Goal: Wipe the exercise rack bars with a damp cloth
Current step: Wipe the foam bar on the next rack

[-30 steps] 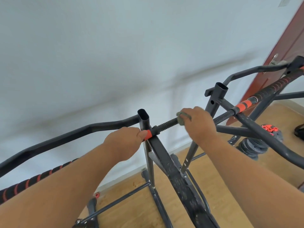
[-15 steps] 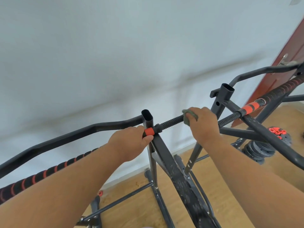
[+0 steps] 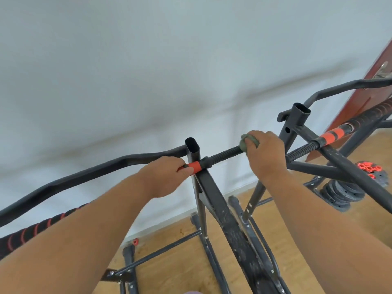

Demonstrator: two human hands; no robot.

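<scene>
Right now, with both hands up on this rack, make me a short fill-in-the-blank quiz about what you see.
1. The right hand wraps a ____ cloth around the ribbed bar.
2. The left hand grips the bar beside an ____ sleeve.
3. The stacked weight plates sit on the ____ floor.

Missing words: green; orange; wooden

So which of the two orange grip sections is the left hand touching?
The orange section beside the open upright tube; the left hand grips there. The other lies beyond the right hand.
</scene>
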